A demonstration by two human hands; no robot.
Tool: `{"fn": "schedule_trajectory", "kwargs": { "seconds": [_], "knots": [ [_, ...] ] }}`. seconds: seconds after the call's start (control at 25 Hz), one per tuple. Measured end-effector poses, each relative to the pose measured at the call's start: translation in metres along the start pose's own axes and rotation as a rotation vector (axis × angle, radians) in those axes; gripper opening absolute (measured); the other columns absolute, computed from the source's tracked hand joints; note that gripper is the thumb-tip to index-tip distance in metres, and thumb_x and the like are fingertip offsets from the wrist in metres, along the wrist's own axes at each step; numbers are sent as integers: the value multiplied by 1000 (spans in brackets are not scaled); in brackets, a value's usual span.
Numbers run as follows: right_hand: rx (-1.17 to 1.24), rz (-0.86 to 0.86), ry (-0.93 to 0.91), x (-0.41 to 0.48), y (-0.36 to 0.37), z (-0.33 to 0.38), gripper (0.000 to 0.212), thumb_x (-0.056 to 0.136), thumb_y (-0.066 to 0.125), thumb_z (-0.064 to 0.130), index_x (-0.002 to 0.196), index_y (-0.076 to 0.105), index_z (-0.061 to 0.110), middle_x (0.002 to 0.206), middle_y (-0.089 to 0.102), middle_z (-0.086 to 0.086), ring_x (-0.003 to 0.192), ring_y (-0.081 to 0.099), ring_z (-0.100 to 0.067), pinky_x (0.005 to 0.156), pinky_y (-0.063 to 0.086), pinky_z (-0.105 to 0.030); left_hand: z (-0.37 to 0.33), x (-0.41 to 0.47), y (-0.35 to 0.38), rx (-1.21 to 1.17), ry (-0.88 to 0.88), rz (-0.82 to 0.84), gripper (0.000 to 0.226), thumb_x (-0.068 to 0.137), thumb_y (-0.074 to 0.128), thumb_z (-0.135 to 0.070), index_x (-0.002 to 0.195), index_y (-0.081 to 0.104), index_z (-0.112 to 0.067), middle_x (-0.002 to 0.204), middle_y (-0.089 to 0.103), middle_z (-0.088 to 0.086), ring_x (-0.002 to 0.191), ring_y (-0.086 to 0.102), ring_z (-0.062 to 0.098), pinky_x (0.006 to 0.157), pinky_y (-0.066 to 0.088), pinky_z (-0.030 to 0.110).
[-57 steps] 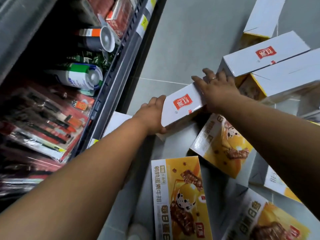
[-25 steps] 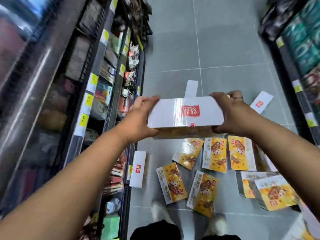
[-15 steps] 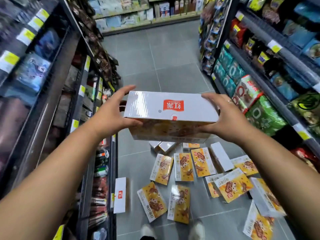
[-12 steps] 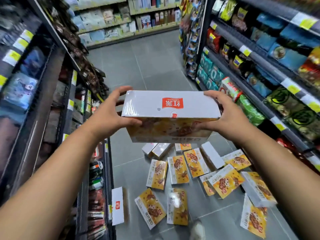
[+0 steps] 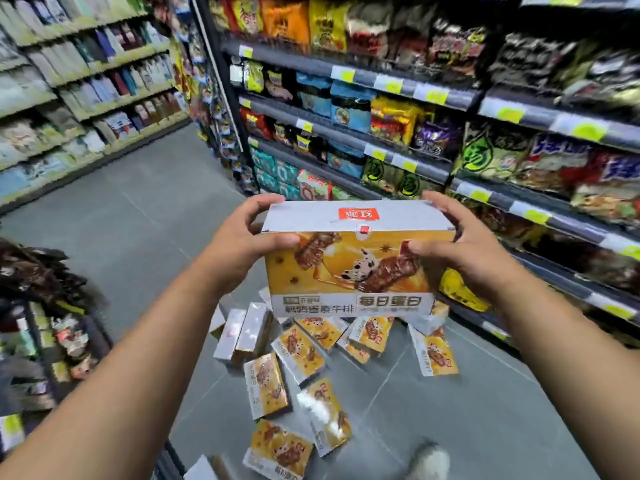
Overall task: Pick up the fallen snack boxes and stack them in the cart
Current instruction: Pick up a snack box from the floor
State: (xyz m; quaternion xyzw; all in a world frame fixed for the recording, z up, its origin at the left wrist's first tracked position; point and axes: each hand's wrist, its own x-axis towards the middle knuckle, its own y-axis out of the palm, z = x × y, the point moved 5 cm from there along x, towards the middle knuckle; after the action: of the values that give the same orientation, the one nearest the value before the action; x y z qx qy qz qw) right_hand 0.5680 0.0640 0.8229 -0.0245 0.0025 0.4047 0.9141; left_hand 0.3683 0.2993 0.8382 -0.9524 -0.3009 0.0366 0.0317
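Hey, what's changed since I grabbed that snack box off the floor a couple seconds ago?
The snack box has risen well clear of the floor and tipped, so its yellow front now faces you. The view swung up toward the right-hand shelves. Unchanged: the left grip and right grip hold the box's ends, and the other fallen boxes lie scattered below.

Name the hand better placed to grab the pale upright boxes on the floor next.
Left, probably. The left hand grips the snack box almost directly above those upright boxes; the right hand grips its far end by the shelves.
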Motion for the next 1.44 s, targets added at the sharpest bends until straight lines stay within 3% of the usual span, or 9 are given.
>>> {"fn": "schedule_trajectory", "kwargs": {
  "seconds": [0.16, 0.32, 0.56, 0.76, 0.92, 1.0, 1.12, 1.24, 1.44],
  "knots": [
    [42, -245, 24, -75, -110, -5, 67, 51, 92, 26, 111, 64, 41, 133, 55, 9, 127, 51, -25, 98, 48, -46, -14, 14, 124, -72, 8, 191, 63, 47, 86, -29, 106, 63, -26, 110, 67, -3, 99, 64, 22, 78, 56, 37],
    [82, -468, 56, -171, -226, -2, 60, 58, 84, 21, 114, 63, 34, 129, 58, -7, 113, 61, -32, 79, 58, -41, -36, 3, 276, -44, -13, 379, 56, 55, 88, -20, 105, 63, -28, 110, 65, -2, 90, 65, 25, 63, 56, 33],
    [19, -705, -7, -318, -391, 12, 61, 78, 72, 40, 132, 48, 53, 139, 52, 0, 106, 66, -18, 83, 58, -39, -63, -42, 510, -112, -58, 581, 44, 69, 75, -19, 111, 62, -26, 122, 62, 6, 80, 67, 17, 60, 56, 28],
    [-97, -893, 32, -430, -513, 30, 63, 58, 70, 77, 116, 52, 60, 134, 57, -9, 114, 62, -26, 94, 52, -49, -93, -85, 687, -123, -64, 710, 39, 73, 74, -25, 110, 64, -29, 109, 69, 8, 75, 71, 18, 58, 57, 30],
    [-16, -1124, -25, -506, -590, 45, 45, 76, 72, 56, 116, 55, 44, 119, 66, -7, 96, 69, -22, 77, 58, -41, -126, -116, 813, -178, -66, 792, 18, 85, 70, -27, 101, 65, -21, 84, 74, 3, 69, 71, 17, 66, 59, 35],
    [-2, -1276, -36, -547, -632, 51, 41, 76, 73, 53, 111, 55, 41, 115, 66, -5, 97, 68, -23, 82, 57, -46, -142, -136, 879, -224, -84, 906, 21, 84, 70, -33, 98, 66, -18, 90, 74, 7, 78, 70, 24, 79, 57, 47],
    [102, -1443, -75, -603, -692, 64, 35, 84, 71, 37, 112, 55, 23, 110, 68, -9, 80, 71, -19, 67, 59, -39, -161, -160, 972, -289, -96, 1010, 45, 84, 70, -33, 122, 59, -10, 108, 70, 15, 90, 69, 30, 79, 57, 50],
    [121, -1576, -17, -652, -745, 75, 69, 76, 77, 46, 130, 49, 16, 119, 66, -10, 88, 72, -26, 64, 58, -41, -180, -187, 1065, -347, -80, 1127, 25, 92, 63, -28, 109, 64, -10, 93, 72, 13, 75, 70, 26, 68, 58, 41],
    [131, -1771, 28, -730, -820, 90, 36, 86, 67, 48, 103, 55, 19, 82, 75, -3, 64, 72, -22, 56, 57, -33, -203, -234, 1220, -392, -174, 1355, 16, 92, 62, -27, 97, 67, -12, 91, 73, 15, 79, 70, 30, 72, 58, 47]
  ]
}}
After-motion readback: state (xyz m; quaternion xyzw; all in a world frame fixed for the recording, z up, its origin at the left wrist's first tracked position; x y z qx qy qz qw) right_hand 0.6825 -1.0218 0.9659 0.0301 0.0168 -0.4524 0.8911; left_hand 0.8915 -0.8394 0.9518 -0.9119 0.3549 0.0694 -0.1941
